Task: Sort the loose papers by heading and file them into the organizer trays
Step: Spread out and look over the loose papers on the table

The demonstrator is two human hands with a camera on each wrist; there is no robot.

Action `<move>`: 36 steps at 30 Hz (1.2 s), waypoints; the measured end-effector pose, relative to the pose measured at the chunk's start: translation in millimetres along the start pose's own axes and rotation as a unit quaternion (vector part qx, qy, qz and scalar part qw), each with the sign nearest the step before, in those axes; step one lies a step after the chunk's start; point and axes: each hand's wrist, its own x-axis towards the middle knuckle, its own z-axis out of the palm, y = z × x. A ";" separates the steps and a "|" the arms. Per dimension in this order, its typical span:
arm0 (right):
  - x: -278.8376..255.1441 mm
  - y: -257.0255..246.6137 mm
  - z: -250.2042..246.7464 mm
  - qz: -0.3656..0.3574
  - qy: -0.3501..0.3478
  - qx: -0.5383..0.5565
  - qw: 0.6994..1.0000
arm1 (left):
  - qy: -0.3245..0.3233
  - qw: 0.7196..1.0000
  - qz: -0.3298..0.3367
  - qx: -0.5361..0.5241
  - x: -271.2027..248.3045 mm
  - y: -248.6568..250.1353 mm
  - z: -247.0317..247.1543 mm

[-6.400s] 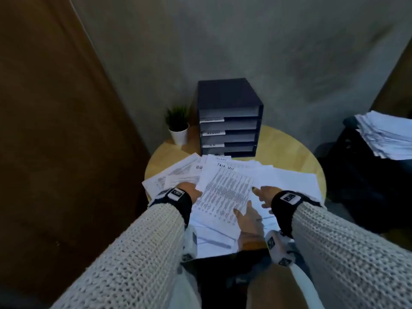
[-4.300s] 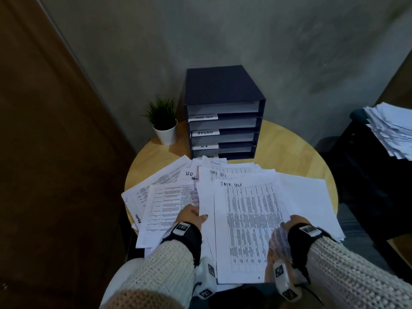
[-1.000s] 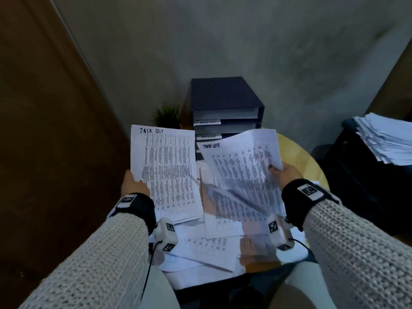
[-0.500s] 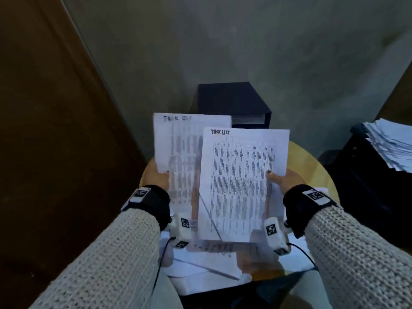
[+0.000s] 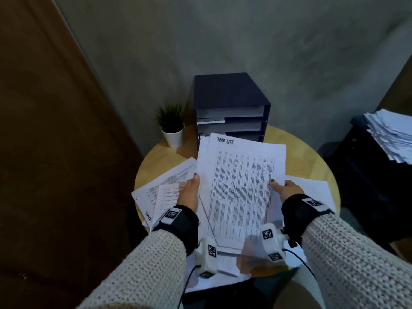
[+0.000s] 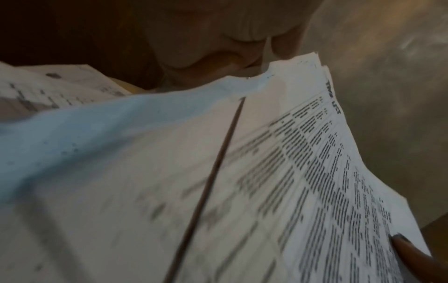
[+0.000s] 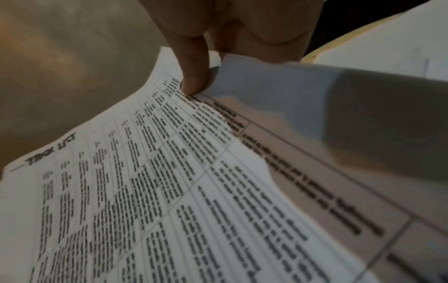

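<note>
I hold a small stack of printed sheets headed "TASK LIST" (image 5: pixel 240 186) above the round wooden table (image 5: pixel 296 152). My left hand (image 5: pixel 189 192) grips the stack's left edge, thumb on top. My right hand (image 5: pixel 282 188) pinches the right edge, with its thumb (image 7: pixel 194 76) pressed on the print. The same TASK LIST sheets (image 6: pixel 303 172) (image 7: pixel 145 191) fill both wrist views. The dark organizer (image 5: pixel 229 101) stands at the table's back, its labelled trays facing me; the stack hides the lower trays. More loose papers (image 5: pixel 165 186) lie on the table to the left and beneath the stack.
A small potted plant (image 5: pixel 171 126) stands left of the organizer. A pile of papers (image 5: pixel 390 134) rests on dark furniture at the right. A brown door panel (image 5: pixel 44 130) fills the left side, and a grey wall rises behind the table.
The two TASK LIST sheets that I held apart, one in each hand, are now together in one stack held by both hands, and lowered towards the table.
</note>
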 end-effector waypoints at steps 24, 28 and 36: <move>49.5 79.1 -1.6 0.082 -0.037 -0.246 0.965 | -0.060 0.974 -0.214 0.048 12.3 -52.6 39.8; 50.2 83.6 2.6 0.093 -0.041 -0.253 0.962 | -0.108 0.971 -0.209 0.042 5.7 -53.1 51.6; 49.1 83.2 1.0 0.089 -0.031 -0.281 0.955 | -0.115 0.911 -0.152 0.365 14.1 -54.2 25.2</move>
